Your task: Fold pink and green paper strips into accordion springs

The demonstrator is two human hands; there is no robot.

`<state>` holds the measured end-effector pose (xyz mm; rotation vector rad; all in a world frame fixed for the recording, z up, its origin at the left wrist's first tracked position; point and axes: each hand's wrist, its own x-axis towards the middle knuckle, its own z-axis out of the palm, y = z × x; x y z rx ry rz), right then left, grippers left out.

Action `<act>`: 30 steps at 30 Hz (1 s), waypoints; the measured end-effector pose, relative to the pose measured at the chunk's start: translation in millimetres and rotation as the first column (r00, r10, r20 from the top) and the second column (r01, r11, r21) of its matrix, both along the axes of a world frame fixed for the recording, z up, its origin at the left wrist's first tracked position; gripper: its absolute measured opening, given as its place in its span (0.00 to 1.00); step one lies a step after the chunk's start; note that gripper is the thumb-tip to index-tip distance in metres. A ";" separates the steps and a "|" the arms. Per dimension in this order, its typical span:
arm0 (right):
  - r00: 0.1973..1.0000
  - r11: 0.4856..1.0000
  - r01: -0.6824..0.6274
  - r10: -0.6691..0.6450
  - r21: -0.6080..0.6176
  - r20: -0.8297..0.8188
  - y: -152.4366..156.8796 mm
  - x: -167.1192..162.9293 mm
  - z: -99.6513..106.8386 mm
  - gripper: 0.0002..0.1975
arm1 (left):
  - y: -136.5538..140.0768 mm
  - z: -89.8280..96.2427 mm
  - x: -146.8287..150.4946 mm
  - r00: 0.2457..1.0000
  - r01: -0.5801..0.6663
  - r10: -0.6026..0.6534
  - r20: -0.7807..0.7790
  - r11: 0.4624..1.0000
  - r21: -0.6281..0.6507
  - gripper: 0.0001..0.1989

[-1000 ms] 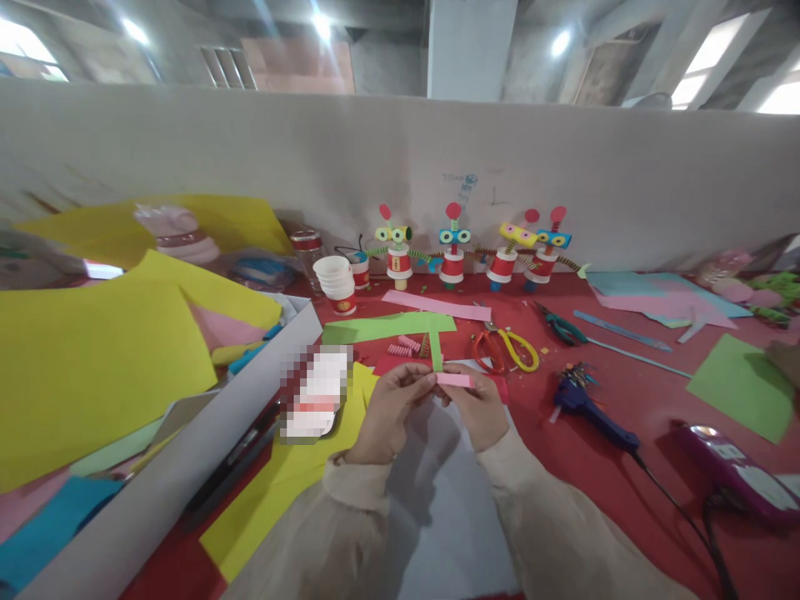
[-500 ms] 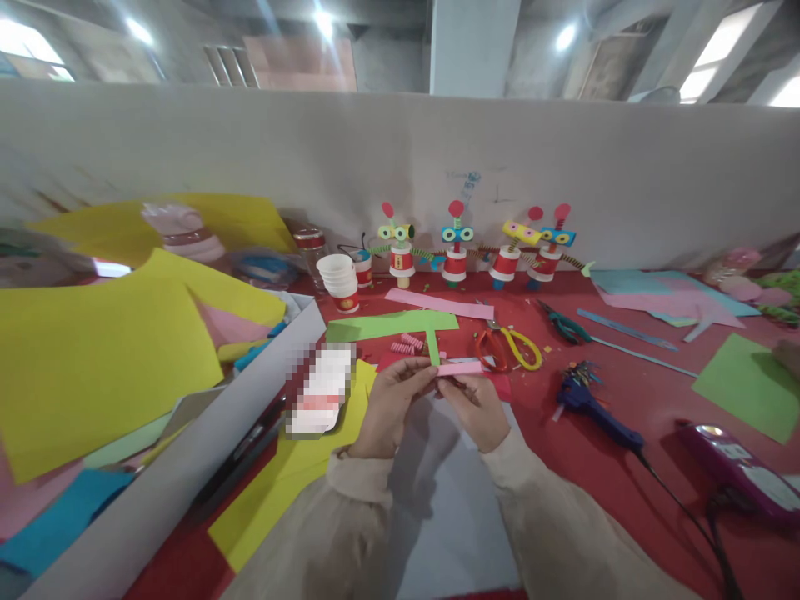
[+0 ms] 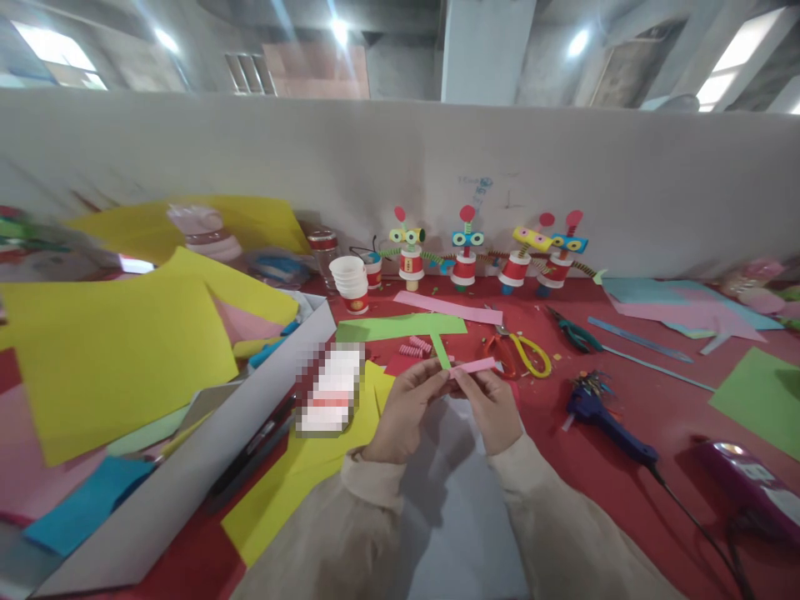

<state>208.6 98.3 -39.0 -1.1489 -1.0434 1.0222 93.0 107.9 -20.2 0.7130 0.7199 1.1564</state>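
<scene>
Both my hands meet over a white sheet [image 3: 459,500] and pinch two narrow paper strips where they cross. My left hand [image 3: 409,407] is closed on the joint, from which a green paper strip [image 3: 441,351] points up and away. My right hand [image 3: 491,407] closes its thumb and fingers on the pink paper strip [image 3: 476,366], which sticks out to the right. Just beyond the hands lie small pink folded paper springs [image 3: 415,347] and scissors [image 3: 530,357] with red and yellow handles. The fingers hide the crossing itself.
Several paper-cup figures [image 3: 463,268] stand at the back beside stacked paper cups [image 3: 350,283]. On the right lie pliers [image 3: 573,332], a blue glue gun [image 3: 609,425] and a purple device [image 3: 750,479]. A white box [image 3: 206,450] of coloured paper fills the left.
The pink strip now tilts up to the right, and the green strip leans further left. My right fingers have shifted closer over the joint. The whole view has swung slightly left.
</scene>
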 end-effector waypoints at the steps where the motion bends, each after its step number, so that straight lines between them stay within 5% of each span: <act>1: 1.000 1.000 -0.003 0.003 -0.001 0.002 0.0 0.7 -0.5 0.15 | -0.2 -0.3 1.1 1.000 -0.008 0.008 0.001 1.000 0.017 0.11; 10: 0.990 0.997 -0.082 0.080 0.014 0.119 -0.8 5.5 0.5 0.15 | -1.8 -2.3 0.9 1.000 -0.015 0.016 -0.003 0.998 0.067 0.14; 23: 0.950 0.997 -0.012 -0.015 0.082 0.313 -5.5 0.9 1.6 0.14 | -5.5 1.3 4.5 0.995 -0.050 0.048 -0.084 0.999 -0.019 0.19; 30: 0.921 0.990 -0.024 -0.032 0.138 0.388 -8.2 0.7 4.8 0.12 | -3.6 1.8 2.8 0.984 -0.111 0.118 -0.132 0.992 0.060 0.10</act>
